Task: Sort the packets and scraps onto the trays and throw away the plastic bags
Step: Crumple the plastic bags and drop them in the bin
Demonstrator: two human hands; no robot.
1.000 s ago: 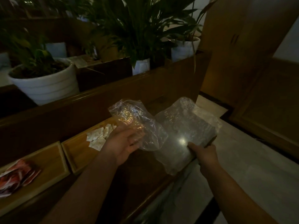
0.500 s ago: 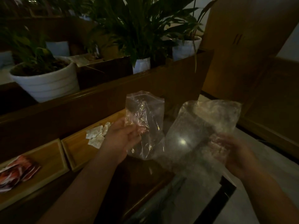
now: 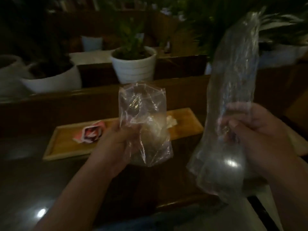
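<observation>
My left hand (image 3: 116, 139) grips a small clear plastic bag (image 3: 143, 117) and holds it upright above the dark table. My right hand (image 3: 260, 129) grips a larger clear plastic bag (image 3: 233, 90) that stands tall and hangs down past my wrist. Behind the small bag lie two wooden trays end to end. The left tray (image 3: 66, 144) carries red and white packets (image 3: 90, 133). The right tray (image 3: 186, 124) carries pale scraps (image 3: 171, 121), partly hidden by the small bag.
A raised wooden ledge (image 3: 66, 100) runs behind the trays. White plant pots (image 3: 133, 65) with green plants stand beyond it, one more pot (image 3: 51, 77) at the left. The dark glossy table top (image 3: 33, 189) reflects a lamp. Pale floor shows at the lower right.
The view has swung left, so the trays now lie centred behind my hands. My right hand has lifted the larger bag upright. My left hand still holds the small bag.
</observation>
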